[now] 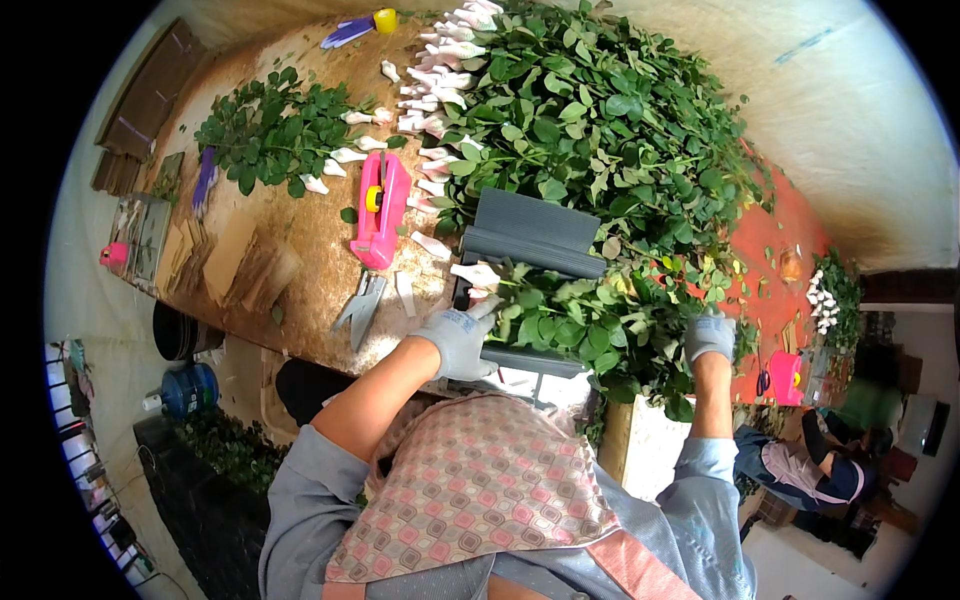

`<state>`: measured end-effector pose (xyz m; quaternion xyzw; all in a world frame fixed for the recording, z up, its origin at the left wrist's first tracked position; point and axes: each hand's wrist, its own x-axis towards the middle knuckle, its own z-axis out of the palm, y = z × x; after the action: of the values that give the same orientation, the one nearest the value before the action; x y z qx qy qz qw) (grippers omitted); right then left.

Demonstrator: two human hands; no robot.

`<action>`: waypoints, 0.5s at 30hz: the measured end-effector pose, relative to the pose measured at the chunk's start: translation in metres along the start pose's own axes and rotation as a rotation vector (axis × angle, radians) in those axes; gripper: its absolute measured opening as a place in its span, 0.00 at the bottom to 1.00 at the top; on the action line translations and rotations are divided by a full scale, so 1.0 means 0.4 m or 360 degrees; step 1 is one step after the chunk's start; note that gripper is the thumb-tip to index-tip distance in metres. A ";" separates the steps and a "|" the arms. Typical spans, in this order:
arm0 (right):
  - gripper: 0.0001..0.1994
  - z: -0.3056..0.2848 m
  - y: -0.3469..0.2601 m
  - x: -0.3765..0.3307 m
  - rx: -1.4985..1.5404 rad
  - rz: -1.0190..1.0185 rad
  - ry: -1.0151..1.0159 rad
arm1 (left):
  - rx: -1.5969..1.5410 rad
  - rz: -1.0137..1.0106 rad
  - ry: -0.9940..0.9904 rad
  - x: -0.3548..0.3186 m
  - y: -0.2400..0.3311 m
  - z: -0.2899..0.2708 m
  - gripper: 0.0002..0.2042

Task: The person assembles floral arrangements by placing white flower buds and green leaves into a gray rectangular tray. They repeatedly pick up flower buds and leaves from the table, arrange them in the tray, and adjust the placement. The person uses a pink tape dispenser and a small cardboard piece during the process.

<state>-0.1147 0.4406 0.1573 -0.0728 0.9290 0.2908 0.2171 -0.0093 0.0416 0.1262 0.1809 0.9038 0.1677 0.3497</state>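
A bunch of leafy rose stems [560, 318] lies crosswise in front of me, with its pale, sleeved buds [476, 274] to the left. Dark grey panels [535, 232] stand behind the bunch and show again along its near side. My left hand [460, 340], in a grey glove, is at the bud end, thumb and fingers spread apart against the near leaves. At the right end of the bunch, my right hand [708, 336], also gloved, closes around the stems; its fingertips are partly hidden.
A large heap of roses [600, 110] fills the far table. Left of the bunch are a pink tape dispenser [380, 215], grey-handled scissors [360, 308], a smaller rose pile [280, 130] and cardboard pieces [240, 265]. Another person [810, 465] works at right, near a second pink dispenser [785, 376].
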 end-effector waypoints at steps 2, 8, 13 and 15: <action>0.09 -0.080 -0.083 -0.044 0.0052 -0.0284 0.0530 | -0.0022 -0.0067 -0.0072 -0.001 0.007 -0.012 0.41; 0.17 -0.232 -0.511 -0.017 0.0712 -0.1286 0.0859 | -0.0060 -0.0057 -0.0127 0.004 0.004 -0.022 0.39; 0.22 -0.178 -0.617 0.096 0.0342 -0.1323 0.0862 | -0.0167 -0.0015 0.0109 0.001 -0.006 0.020 0.40; 0.21 -0.163 -0.605 0.096 0.0304 -0.1296 0.0785 | -0.0177 -0.0074 0.0081 -0.006 -0.004 0.016 0.41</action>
<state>-0.1092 0.2044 0.0654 -0.4770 0.8713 0.0697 0.0924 -0.0035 0.0403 0.1223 0.1357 0.9056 0.2140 0.3401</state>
